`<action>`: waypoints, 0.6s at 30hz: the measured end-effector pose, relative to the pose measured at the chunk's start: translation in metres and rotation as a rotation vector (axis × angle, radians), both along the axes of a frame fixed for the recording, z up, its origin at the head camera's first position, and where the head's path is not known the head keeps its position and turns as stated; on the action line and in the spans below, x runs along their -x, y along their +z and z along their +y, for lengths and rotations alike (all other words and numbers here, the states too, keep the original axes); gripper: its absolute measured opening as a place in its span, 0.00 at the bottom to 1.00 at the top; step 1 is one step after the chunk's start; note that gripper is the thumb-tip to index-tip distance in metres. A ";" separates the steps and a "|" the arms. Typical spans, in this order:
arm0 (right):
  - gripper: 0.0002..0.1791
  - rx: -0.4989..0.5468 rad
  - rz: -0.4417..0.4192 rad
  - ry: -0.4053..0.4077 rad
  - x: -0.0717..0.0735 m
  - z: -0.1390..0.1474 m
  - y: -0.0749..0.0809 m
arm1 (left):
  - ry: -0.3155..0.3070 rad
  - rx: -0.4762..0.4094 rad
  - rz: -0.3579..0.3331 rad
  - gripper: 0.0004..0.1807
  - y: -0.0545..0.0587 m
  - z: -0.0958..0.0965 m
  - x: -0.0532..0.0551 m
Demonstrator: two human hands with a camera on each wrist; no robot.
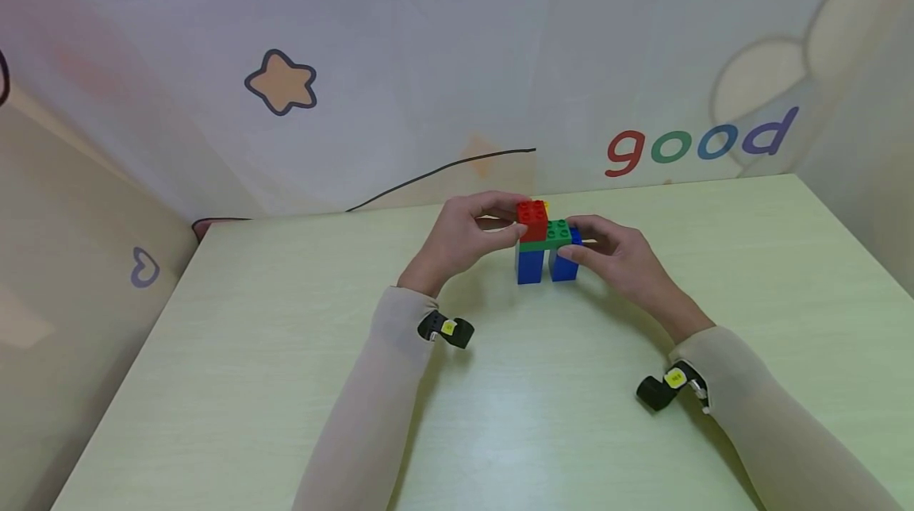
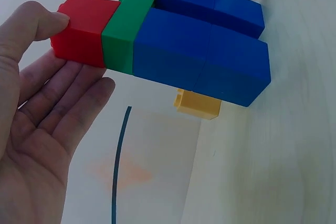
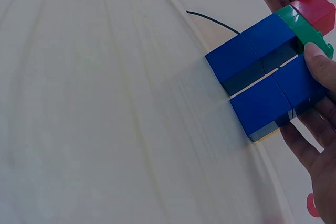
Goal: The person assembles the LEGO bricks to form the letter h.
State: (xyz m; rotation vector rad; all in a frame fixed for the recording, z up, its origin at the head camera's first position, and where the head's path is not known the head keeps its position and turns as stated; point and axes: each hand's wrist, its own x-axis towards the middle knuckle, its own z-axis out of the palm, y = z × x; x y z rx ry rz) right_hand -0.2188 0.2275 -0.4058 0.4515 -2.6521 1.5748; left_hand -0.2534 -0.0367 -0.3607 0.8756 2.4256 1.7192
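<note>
Two columns of blue bricks (image 1: 530,267) stand side by side on the table with a narrow gap between them. A green brick (image 1: 559,234) bridges their tops. On its left end sits a red brick (image 1: 531,222), which my left hand (image 1: 467,237) holds between thumb and fingers. My right hand (image 1: 624,261) grips the upper part of the right blue column, its thumb (image 3: 317,64) on the near face and its fingers round the far side. Behind the columns a yellow brick (image 2: 198,104) shows, mostly hidden in the head view.
The pale wooden table (image 1: 286,384) spreads in front and to both sides. Close behind the bricks, its back edge meets a printed cloth wall (image 1: 428,82). Each sleeve carries a small black wrist camera (image 1: 453,330).
</note>
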 end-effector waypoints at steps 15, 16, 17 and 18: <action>0.28 -0.004 -0.001 -0.004 0.000 0.000 0.002 | -0.007 -0.035 0.003 0.20 -0.003 0.000 0.002; 0.28 -0.006 -0.004 -0.005 -0.001 0.000 0.002 | -0.008 -0.039 0.000 0.20 -0.003 0.000 0.002; 0.28 -0.008 -0.006 -0.005 -0.001 -0.001 0.002 | -0.009 -0.042 -0.004 0.19 -0.003 -0.001 0.002; 0.28 -0.009 -0.008 -0.006 -0.001 -0.001 0.002 | -0.009 -0.045 -0.007 0.19 -0.004 -0.001 0.002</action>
